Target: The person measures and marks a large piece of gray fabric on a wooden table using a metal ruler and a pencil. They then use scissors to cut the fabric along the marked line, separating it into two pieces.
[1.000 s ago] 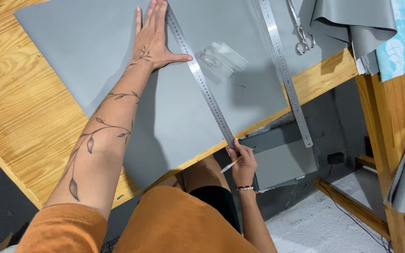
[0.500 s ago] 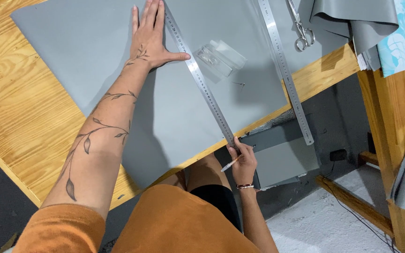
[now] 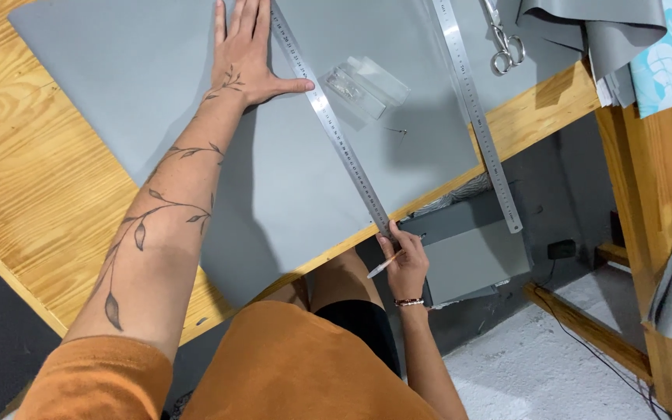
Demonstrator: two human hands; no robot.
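The left arm stretches far forward across the table, forearm bare and marked with a vine-and-leaf tattoo, sleeve orange at the shoulder. The left hand [image 3: 244, 58] lies flat, palm down, fingers together and pointing away, thumb spread to the right so that its tip touches the edge of a long steel ruler [image 3: 332, 124]. It grips nothing; it simply presses on the grey sheet [image 3: 289, 187] beside the ruler.

The right arm is bent close to the body, with a beaded band at the wrist. The right hand [image 3: 406, 264] sits at the near end of the ruler, at the table's front edge, its fingers curled and pinching the ruler's tip, while a thin white pen or pencil [image 3: 383, 267] sticks out to the left between its fingers.

The ruler is narrow, flat and shiny, running diagonally from the far left hand down to the near right hand, lying on the sheet. The sheet is smooth, matte and large, covering most of the pale pine table [image 3: 33, 194]. A second steel ruler [image 3: 476, 117] lies to the right, near a small clear plastic box [image 3: 367, 85] and a pair of scissors [image 3: 505, 39].
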